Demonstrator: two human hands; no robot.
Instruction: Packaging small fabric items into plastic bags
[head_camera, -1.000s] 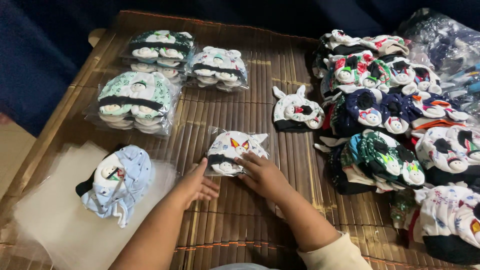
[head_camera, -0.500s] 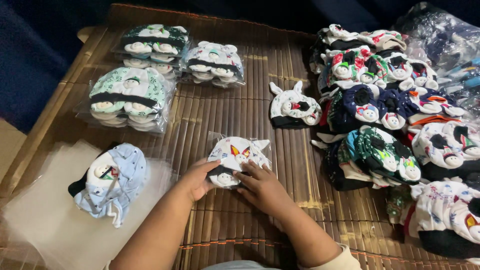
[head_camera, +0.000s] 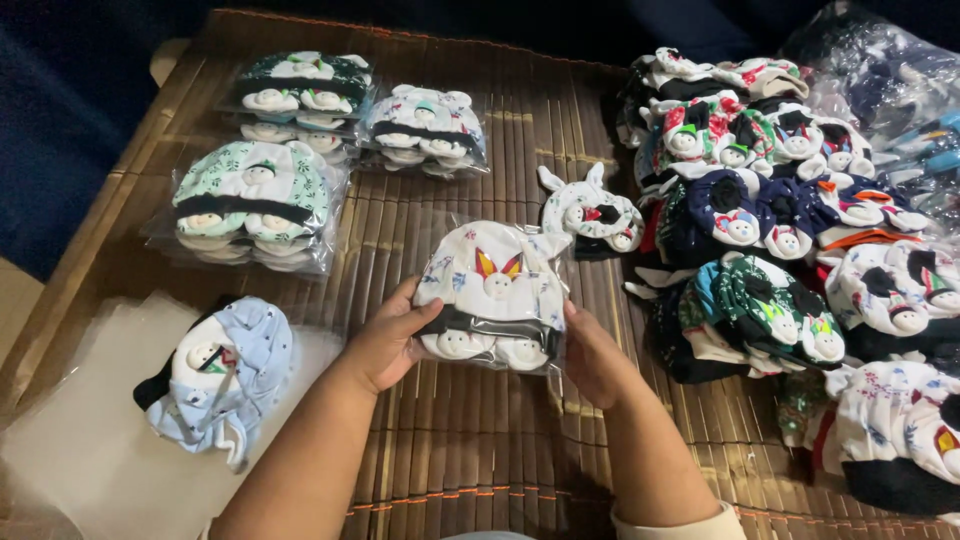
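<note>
You hold a bagged white cap set | clear wrap, red-orange ears | above the mat, between both hands.

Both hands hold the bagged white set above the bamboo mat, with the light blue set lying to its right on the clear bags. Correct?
Not quite. In the head view the light blue set lies to the left of the bagged white set, not right. Left hand and right hand do hold it.

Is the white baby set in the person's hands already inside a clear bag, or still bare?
Bagged: glossy clear film wraps the white baby set, held between the left hand and right hand. Whether the bag is sealed, cannot tell.
</note>
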